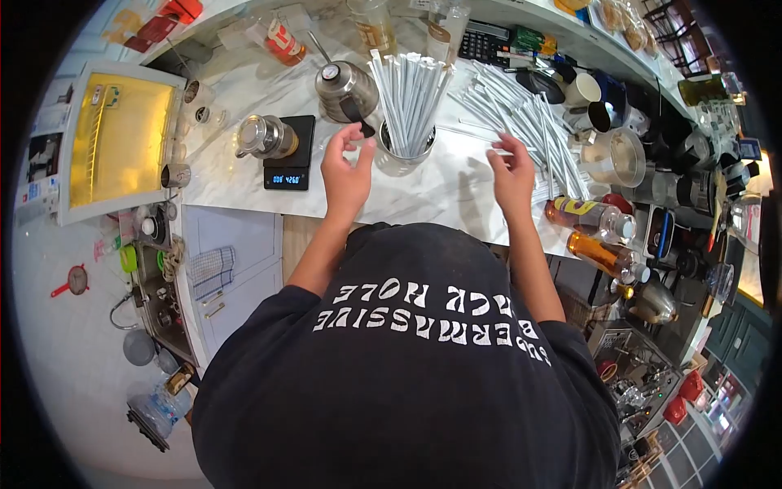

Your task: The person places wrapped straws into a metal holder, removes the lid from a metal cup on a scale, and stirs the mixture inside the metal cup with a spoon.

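A metal cup (407,160) packed with white paper-wrapped straws (410,102) stands on the marble counter between my hands. To its left, my left hand (348,171) is open beside the cup, fingers loosely curled and thumb apart, holding nothing. My right hand (513,175) hovers to the right of the cup, its fingers apart and nothing visible in them. Just beyond and to the right of that hand lies a loose heap of wrapped straws (538,122). A gooseneck kettle (344,88) with a dial on its lid sits behind my left hand.
Left of the kettle, a lidded glass server (267,137) rests on a black scale (287,178) with lit digits. Bottles (590,217) line the right edge, near a clear tub (615,157) and cups. A calculator (485,41) lies at the back.
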{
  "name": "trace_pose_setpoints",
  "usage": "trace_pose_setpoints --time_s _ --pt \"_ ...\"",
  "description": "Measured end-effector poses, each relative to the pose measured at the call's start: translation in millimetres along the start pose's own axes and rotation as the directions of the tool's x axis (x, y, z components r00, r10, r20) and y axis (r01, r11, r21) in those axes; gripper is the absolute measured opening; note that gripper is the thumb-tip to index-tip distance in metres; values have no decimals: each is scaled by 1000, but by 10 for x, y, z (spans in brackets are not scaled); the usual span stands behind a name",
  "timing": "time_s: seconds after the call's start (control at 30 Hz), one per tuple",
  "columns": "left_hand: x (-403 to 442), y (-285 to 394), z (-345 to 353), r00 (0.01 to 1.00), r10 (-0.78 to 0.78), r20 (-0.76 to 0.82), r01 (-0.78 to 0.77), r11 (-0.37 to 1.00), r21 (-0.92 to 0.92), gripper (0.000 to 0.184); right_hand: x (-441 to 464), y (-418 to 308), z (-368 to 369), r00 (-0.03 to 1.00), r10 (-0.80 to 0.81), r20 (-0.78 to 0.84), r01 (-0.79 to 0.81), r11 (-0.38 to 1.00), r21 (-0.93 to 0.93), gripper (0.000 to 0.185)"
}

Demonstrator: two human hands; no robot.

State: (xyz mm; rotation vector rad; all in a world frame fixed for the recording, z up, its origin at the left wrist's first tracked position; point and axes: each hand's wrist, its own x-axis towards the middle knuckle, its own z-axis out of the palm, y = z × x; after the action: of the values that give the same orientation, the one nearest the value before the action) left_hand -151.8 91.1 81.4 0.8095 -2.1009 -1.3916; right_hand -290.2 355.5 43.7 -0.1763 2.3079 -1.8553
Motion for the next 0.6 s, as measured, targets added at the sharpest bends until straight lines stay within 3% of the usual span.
trace_pose_setpoints --time_s 0.1,0.23,0.33,0.47,0.6 --pt "-142 34 -37 993 56 107 -64 995 75 33 -23 317 -306 990 87 -108 -110 965 -238 38" --pt "-205 236 165 940 176 293 -183 983 -4 28 85 613 -440 981 -144 -133 26 766 -643 34" --pt "-204 457 376 859 241 451 -237 969 -66 28 170 704 -448 957 -278 -89 107 616 -780 32" --pt "-181 536 809 785 227 576 -234 970 -64 29 289 809 -509 976 -197 -90 47 596 -801 28" --pt "-158 475 1433 708 229 668 -376 923 82 33 162 423 -640 965 -158 -209 9 817 -576 27"
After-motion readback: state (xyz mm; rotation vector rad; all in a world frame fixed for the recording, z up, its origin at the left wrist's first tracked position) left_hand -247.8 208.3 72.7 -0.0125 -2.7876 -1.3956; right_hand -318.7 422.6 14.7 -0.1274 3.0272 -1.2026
